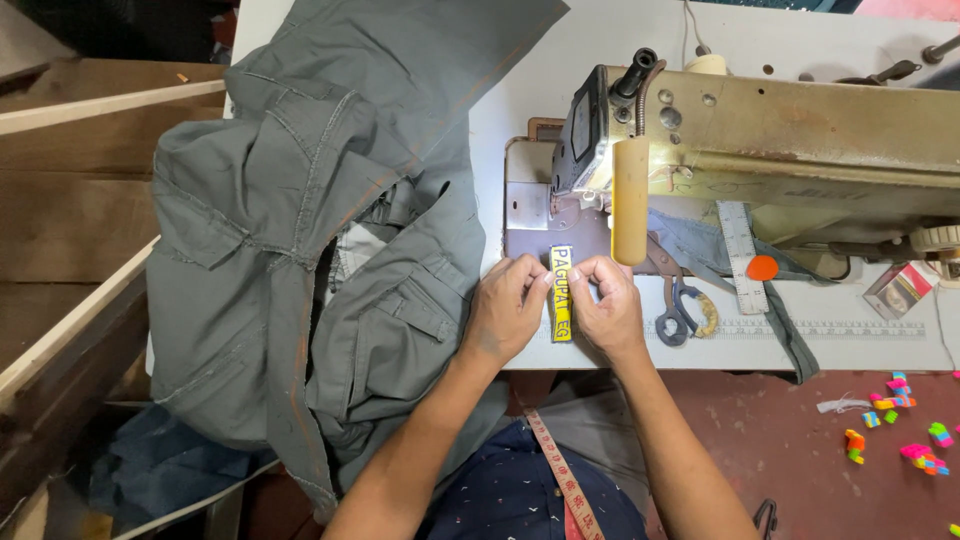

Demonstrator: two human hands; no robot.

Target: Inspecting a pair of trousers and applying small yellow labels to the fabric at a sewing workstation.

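Nearest the viewer, a measuring tape [560, 475] hangs down over the person's dark blue dotted shirt [500, 490], and small coloured plastic scraps [905, 425] lie scattered on the red floor [790, 440] to the right. Both forearms reach forward to the near edge of the white desk [860, 345]. The left hand [508, 308] and the right hand [605, 305] meet over a narrow yellow name patch [562, 292] with dark lettering, which lies lengthwise on the desk just in front of the sewing machine's needle area; each grip is closed in a pinch on the patch, thumb and fingertips at its far end, one hand on either long edge. The patch appears light, thin and pliable, likely to curl or slip if held at one point, so its edges near the corners are the sound places to hold it. To the right of the hands lie scissors [680, 305], a metal ruler [740, 255] and a small orange disc [762, 267]. To the left, a grey-green garment [300, 230] is heaped across the desk and spills over its edge. Farther back stands the old beige sewing machine [790, 130], its lamp lit above the needle plate [530, 210].
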